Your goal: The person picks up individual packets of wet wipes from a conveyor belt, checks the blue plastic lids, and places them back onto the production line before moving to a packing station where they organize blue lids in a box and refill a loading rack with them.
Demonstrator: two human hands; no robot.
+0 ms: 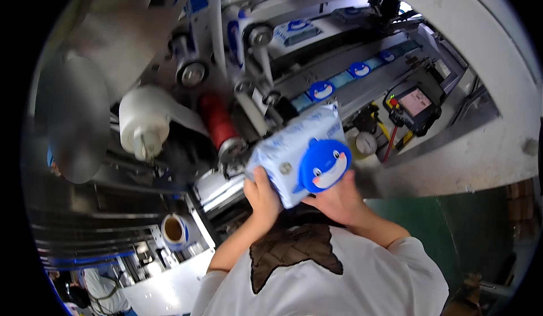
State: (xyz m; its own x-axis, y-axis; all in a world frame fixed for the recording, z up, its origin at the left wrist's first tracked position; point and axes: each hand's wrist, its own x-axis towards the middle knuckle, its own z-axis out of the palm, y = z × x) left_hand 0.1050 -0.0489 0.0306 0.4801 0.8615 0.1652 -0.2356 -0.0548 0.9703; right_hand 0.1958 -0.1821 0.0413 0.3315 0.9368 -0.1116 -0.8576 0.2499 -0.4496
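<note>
A light-blue pack of wet wipes (283, 146) with a blue whale-shaped lid (323, 168) is held up in front of my chest, tilted. My left hand (262, 198) is closed on its lower left end, thumb on the front. At the lower right, beneath the whale lid, my right hand (341, 198) grips the pack too; some of its fingers are hidden behind it. Just beyond the pack runs a strip of whale labels (322, 91) along the machine.
A red roller (218, 121) and a white roll (141, 121) stand on the machine to the left. A control panel (416, 102) and a round gauge (365, 144) are at the right. A label roll (174, 229) lies lower left, near another person (102, 290). A white machine frame (475, 44) curves along the right.
</note>
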